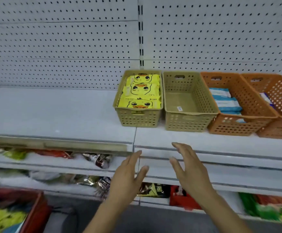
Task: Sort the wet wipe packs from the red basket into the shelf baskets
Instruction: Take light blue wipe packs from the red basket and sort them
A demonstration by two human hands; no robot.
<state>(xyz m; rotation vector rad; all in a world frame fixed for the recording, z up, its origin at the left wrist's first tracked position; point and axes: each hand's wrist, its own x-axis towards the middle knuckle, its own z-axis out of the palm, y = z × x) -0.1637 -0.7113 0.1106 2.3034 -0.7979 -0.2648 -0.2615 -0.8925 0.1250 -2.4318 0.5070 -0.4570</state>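
Note:
Four baskets stand in a row on the white shelf (61, 115). The left tan basket (136, 118) holds yellow duck wipe packs (142, 91). The tan basket beside it (189, 120) holds only a small label. An orange basket (229, 125) holds blue and white packs (226, 101), and a second orange basket (281, 101) at the right edge holds a pack. The red basket (35, 214) sits at the bottom left with yellow packs (0, 219) inside. My left hand (128, 179) and my right hand (187, 167) hover with straight fingers, empty, below the shelf's front edge.
A white pegboard wall (61, 39) rises behind the baskets. Lower shelves hold snack bags (99, 160), a red packet (180, 197) and green packets (268, 211). The left half of the top shelf carries nothing.

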